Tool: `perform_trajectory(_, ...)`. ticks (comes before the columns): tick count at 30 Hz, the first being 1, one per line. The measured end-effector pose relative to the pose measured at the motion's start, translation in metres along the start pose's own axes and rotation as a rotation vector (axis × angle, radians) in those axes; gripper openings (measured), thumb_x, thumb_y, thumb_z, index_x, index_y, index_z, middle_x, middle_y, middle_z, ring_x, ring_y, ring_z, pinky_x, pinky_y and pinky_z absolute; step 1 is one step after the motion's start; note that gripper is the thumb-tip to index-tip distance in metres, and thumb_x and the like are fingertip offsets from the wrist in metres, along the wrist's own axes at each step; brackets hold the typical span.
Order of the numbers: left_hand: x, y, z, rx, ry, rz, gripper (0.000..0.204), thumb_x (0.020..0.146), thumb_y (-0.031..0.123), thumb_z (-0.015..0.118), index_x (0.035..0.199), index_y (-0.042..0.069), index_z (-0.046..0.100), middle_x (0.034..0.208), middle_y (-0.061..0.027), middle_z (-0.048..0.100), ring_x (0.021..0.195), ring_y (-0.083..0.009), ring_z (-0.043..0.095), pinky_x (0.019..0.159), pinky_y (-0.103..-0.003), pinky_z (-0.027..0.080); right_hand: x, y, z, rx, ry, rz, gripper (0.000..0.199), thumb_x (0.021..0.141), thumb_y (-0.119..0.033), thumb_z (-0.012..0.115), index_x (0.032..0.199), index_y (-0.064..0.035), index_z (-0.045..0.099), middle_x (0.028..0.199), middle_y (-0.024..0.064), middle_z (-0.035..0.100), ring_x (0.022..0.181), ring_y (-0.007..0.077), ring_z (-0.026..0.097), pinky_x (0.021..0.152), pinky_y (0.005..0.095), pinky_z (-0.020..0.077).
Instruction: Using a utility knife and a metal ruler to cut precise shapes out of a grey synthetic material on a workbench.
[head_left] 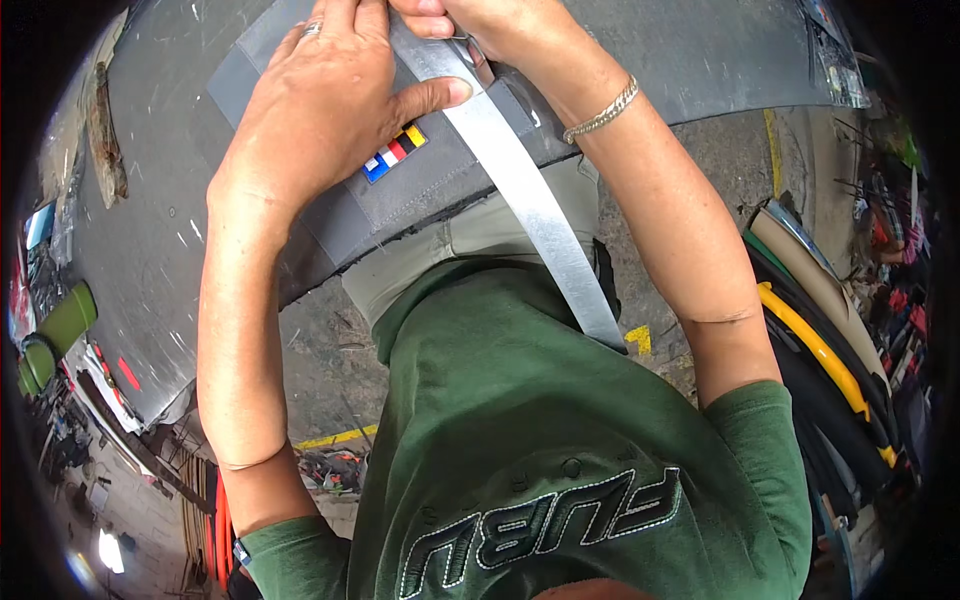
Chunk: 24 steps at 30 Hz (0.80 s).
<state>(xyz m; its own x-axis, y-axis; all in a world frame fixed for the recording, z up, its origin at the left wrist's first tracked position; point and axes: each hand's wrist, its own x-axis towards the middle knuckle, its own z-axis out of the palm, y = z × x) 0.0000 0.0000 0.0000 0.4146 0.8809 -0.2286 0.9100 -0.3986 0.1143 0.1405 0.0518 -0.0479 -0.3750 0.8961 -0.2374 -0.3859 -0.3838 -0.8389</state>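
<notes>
Hands pressed close together at the far table edge — left hand (320,110) flattens grey fabric (400,190), right hand (490,25) pinches a half-laid silver strip (530,200), its tail hanging loose.

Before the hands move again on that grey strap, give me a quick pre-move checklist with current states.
1. Left hand flat on the grey fabric panel, thumb beside the strap: ok.
2. Right hand has a grip on the grey strap at its upper end: ok, though the fingertips are cut off by the frame edge.
3. Strap runs straight and untwisted down to the green shirt: ok.
4. Strap's lower end: cannot tell, hidden at the body.
5. Striped colour patch uncovered: ok.
6. Panel lies on the grey table: ok.
</notes>
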Motion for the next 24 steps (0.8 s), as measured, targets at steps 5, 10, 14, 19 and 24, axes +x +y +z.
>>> perform_trajectory(5,0.001,0.022,-0.023,0.102,-0.136,-0.098,0.096,0.093,0.053,0.069,0.150,-0.015,0.032,0.149,-0.0330,0.042,0.138,-0.0429,0.048,0.116,-0.043,0.040,-0.004,0.005,-0.002,-0.402,-0.030,-0.384,0.032,0.100,-0.006,0.055,0.131,0.0033,0.054,0.082,0.0104,0.057,0.051,0.0192,0.054,0.045,0.0338,0.0451)
perform_trajectory(10,0.004,0.021,-0.029,0.028,-0.152,-0.028,0.085,0.092,0.049,0.072,0.142,-0.012,0.042,0.142,-0.0281,0.048,0.134,-0.0403,0.050,0.114,-0.044,0.041,0.015,0.024,-0.015,-1.019,0.126,-1.342,0.049,0.083,0.007,0.056,0.132,0.0100,0.052,0.095,0.0234,0.058,0.076,0.0361,0.060,0.072,0.0429,0.0529)
perform_trajectory(14,0.001,0.015,-0.022,0.026,-0.125,-0.029,0.084,0.092,0.049,0.072,0.141,-0.012,0.043,0.145,-0.0270,0.047,0.137,-0.0397,0.048,0.116,-0.045,0.040,0.013,0.022,-0.010,-0.986,0.027,-1.191,0.051,0.081,0.007,0.056,0.131,0.0129,0.052,0.101,0.0264,0.060,0.082,0.0406,0.061,0.079,0.0433,0.0539)
perform_trajectory(19,0.000,0.019,-0.021,0.136,-0.112,-0.045,0.090,0.092,0.051,0.071,0.145,-0.013,0.039,0.152,-0.0320,0.040,0.142,-0.0423,0.043,0.119,-0.047,0.037,0.039,0.023,-0.012,-0.937,0.097,-1.323,0.050,0.086,0.000,0.060,0.134,0.0103,0.053,0.097,0.0222,0.060,0.076,0.0336,0.061,0.074,0.0402,0.0536)
perform_trajectory(24,-0.008,-0.007,0.002,0.010,0.008,0.041,0.100,0.088,0.052,0.076,0.150,-0.014,0.034,0.155,-0.0355,0.037,0.147,-0.0465,0.036,0.123,-0.052,0.031,-0.029,-0.024,0.048,-0.307,0.260,-0.280,0.046,0.106,-0.036,0.060,0.138,-0.0032,0.056,0.072,-0.0018,0.052,0.043,0.0055,0.038,0.040,0.0238,0.0289)
